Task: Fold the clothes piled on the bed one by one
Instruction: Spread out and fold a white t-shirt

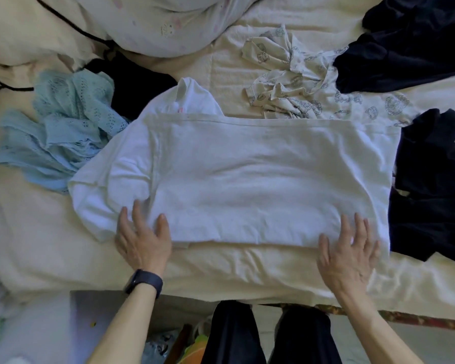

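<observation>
Head view: left hand (142,243) and right hand (347,256) press white shirt (247,174), fingers (138,215) spread.

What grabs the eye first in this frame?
A white T-shirt spread flat on the bed dominates, with the left hand and right hand resting open on its near edge. Unfolded clothes ring it: a light blue eyelet garment at left, dark navy garments at right, a printed cream garment behind.
</observation>
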A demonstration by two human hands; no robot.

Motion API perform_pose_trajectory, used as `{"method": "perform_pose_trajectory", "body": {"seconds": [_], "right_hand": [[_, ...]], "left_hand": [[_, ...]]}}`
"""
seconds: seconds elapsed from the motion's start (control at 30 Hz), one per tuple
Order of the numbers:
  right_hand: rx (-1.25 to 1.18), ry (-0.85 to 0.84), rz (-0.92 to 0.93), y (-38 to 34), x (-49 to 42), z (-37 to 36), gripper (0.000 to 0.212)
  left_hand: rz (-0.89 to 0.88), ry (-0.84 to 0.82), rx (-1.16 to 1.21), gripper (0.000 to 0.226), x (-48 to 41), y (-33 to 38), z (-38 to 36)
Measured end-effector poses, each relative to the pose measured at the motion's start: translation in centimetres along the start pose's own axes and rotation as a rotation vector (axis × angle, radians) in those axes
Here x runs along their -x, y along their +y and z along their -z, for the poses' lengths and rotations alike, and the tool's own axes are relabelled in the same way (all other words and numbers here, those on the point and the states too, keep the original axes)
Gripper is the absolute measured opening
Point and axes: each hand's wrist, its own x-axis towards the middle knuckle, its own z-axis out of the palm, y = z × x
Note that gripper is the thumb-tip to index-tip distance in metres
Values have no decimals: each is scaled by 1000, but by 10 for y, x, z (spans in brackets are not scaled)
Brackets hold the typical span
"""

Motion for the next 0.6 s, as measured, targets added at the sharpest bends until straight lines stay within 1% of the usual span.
{"method": "perform_pose_trajectory", "body": {"seconds": [0.03, 0.1, 0.17, 0.2, 0.23, 0.27, 0.3, 0.33, 0.4, 0.43, 0.5, 0.53, 0.6], "right_hand": [[-57, -20, -10, -9, 16, 0, 66], [-273, -145, -68, -35, 40, -2, 56], [-631, -331, -247, -65, 53, -8, 41], [-823, -436, -372, -81, 54, -10, 36], [-1017, -531, -504, -96, 53, -13, 35], [-1188, -591, -636, -107, 50, -18, 36], [-1315, -611, -746, -116, 45, -23, 38], [-1396, -594, -839, -122, 40, -28, 41], [-1477, -501, -1011, -129, 29, -32, 41], [-1482, -447, -1071, -130, 25, -33, 39], [-1445, -372, -1131, -126, 19, -35, 36], [-1433, -344, -1146, -122, 18, -34, 38], [-1460, -311, -1165, -108, 15, -31, 39]], "left_hand": [[149, 9, 90, 63, 7, -2, 7], [497, -77, 335, 57, 16, -6, 14], [826, -283, 729, 50, 17, -7, 18], [925, -380, 917, 48, 16, -7, 19], [950, -418, 1052, 45, 14, -9, 19], [934, -406, 1121, 39, 12, -12, 18], [900, -375, 1137, 33, 10, -15, 18], [863, -340, 1123, 25, 7, -17, 19], [768, -296, 1018, 15, 0, -23, 19], [712, -266, 957, 14, -2, -26, 20], [647, -176, 886, 16, -2, -32, 21], [648, -143, 880, 18, 0, -34, 21], [701, -157, 897, 20, 3, -38, 16]]}}
